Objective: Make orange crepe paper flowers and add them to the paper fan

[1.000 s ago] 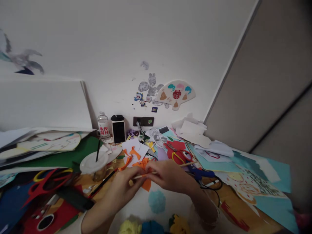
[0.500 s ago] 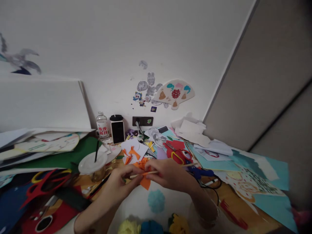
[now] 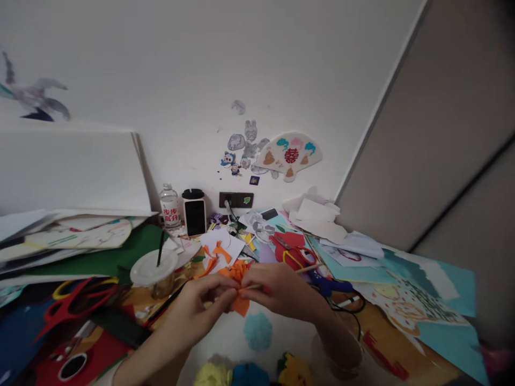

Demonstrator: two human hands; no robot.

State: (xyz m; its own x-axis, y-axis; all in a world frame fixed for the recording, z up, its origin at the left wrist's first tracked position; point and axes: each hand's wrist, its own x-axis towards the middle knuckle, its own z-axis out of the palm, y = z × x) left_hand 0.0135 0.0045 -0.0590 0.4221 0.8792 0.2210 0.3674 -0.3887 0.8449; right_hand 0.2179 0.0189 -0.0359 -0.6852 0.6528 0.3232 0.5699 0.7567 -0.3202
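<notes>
Left hand (image 3: 197, 308): fingers pinched on orange paper (image 3: 236, 272), apparently.
Right hand (image 3: 279, 287): fingers closed around wooden stick (image 3: 309, 269).
Change: paper now bunched tighter against stick.

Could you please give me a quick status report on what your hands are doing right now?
Left hand, right hand pinching orange paper on a wooden stick. Lidded plastic cup beyond left hand.

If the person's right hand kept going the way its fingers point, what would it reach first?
The right hand would meet the bunched orange paper first; its fingers seem already against it, though depth is hard to judge. Just past that lies the left hand.
</notes>
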